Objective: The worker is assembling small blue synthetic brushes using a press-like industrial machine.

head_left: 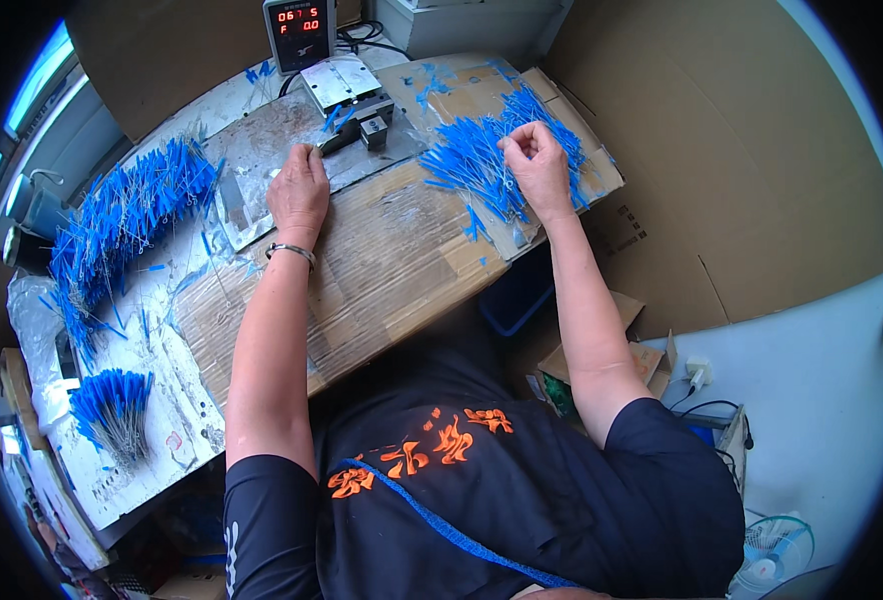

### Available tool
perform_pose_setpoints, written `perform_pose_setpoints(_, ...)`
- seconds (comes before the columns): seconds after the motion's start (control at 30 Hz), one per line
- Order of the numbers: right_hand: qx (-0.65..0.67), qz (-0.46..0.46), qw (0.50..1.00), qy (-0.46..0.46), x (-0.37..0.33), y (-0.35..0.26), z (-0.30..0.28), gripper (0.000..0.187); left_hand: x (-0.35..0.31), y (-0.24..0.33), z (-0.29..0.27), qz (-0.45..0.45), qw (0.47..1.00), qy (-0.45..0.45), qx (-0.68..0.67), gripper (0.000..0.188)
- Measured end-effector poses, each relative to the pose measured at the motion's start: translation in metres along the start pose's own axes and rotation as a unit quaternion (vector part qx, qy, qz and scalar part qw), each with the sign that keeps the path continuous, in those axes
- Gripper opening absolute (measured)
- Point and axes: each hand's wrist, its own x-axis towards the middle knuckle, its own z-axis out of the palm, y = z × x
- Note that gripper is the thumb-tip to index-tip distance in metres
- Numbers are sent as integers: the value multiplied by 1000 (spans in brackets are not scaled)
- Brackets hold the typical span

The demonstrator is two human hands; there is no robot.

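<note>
My left hand (300, 195) is closed, its fingertips pressed together beside the black handle (342, 138) of a small metal fixture (374, 132). Whether the fingers grip the handle's end or a thin piece next to it cannot be made out. At the right, my right hand (540, 172) makes a pinch over a loose pile of thin wires with blue sleeves (477, 160). What the pinch holds, if anything, is too small to see. Behind the fixture sits a metal block (342, 85), with a few blue pieces (339, 118) at its front edge.
A long heap of blue-sleeved wires (132, 215) curves along the left, and a neater bundle (114, 410) lies nearer. A box with a red digital display (300, 35) stands at the back. Cardboard (392, 260) covers the table's front; a cardboard wall (732, 150) rises at right.
</note>
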Motion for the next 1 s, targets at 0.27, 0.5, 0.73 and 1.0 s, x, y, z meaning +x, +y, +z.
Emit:
perform_pose_setpoints(0.27, -35, -75, 987, -141, -7, -37, -8, 13, 2, -2, 0, 0, 1000, -4, 9, 22)
perform_pose_setpoints(0.5, 65, -20, 990, -126, -10, -38, -16, 6, 3, 0, -1, 3, 1000, 1, 6, 23)
perform_pose_setpoints(0.73, -63, -95, 986, -121, -11, -38, -17, 4, 2, 1, -1, 10, 1000, 3, 1, 23)
perform_pose_setpoints(1.0, 31, -88, 995, -47, -26, -45, -26, 7, 1, 0, 2, 5, 1000, -3, 14, 22)
